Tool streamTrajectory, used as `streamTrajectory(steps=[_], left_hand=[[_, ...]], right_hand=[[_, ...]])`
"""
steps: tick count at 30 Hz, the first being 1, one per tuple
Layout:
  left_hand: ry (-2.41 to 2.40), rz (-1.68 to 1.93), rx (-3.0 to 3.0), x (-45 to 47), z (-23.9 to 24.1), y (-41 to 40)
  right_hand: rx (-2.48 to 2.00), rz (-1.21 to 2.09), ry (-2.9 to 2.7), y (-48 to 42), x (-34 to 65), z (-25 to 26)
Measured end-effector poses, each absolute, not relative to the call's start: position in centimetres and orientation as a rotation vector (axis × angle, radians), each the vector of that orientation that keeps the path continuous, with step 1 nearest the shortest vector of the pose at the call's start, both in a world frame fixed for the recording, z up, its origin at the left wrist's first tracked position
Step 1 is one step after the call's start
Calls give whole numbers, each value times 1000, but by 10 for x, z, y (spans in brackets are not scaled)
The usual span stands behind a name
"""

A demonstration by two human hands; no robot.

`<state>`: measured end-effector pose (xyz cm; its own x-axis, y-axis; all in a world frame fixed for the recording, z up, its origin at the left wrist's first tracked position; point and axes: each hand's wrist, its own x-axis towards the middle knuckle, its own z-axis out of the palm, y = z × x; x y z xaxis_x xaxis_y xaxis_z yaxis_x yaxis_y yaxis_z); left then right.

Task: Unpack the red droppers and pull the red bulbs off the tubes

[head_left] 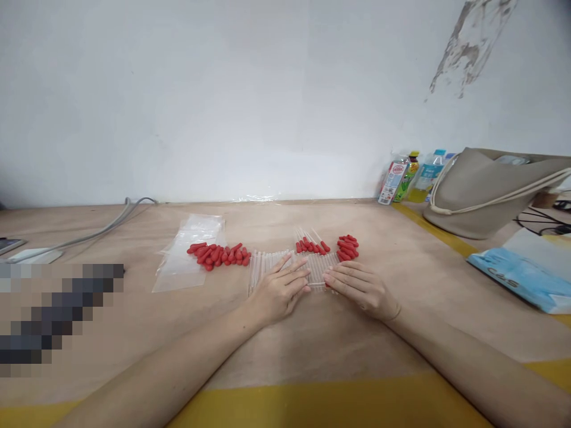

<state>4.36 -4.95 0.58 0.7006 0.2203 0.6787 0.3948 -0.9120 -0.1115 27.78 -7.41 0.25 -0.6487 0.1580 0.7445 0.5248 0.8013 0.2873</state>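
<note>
A row of clear glass tubes (267, 264) lies flat on the brown tabletop (312, 339). My left hand (279, 291) rests on the tubes with its fingers stretched out flat. My right hand (361, 288) lies flat beside it, fingertips on the right end of the row. A pile of red rubber caps (218, 254) sits to the left of the tubes. Another small heap of red caps (348, 246) is just beyond my right hand. A few tubes with red caps fitted (311, 242) lie behind the row.
A clear plastic bag (190, 249) lies left of the caps. A grey cable (89, 235) runs along the back left. Bottles (408, 175), a beige bag (486, 190) and a blue tissue pack (520, 276) stand at the right.
</note>
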Motion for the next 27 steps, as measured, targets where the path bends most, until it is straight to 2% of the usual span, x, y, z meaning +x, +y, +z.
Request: streamTrajectory(steps=[5,9,15,20,27], left_hand=[[-786,-1207,-2530,36,5,-38],[-995,-1161,-2457,40,3,-30],[-929,-1173,-2527,53,4,-22],[-838,-1211,-2545,58,7,-24],[-761,-1017,-2567,63,7,-30]], right_hand=[[-858,-556,-1863,-59,300,8],[-1154,-360,-1586,-40,314,8],[-1412,-36,-1494,-13,330,-3],[-1429,250,-1374,1,337,-14],[-1502,199,-1482,1,332,-14]])
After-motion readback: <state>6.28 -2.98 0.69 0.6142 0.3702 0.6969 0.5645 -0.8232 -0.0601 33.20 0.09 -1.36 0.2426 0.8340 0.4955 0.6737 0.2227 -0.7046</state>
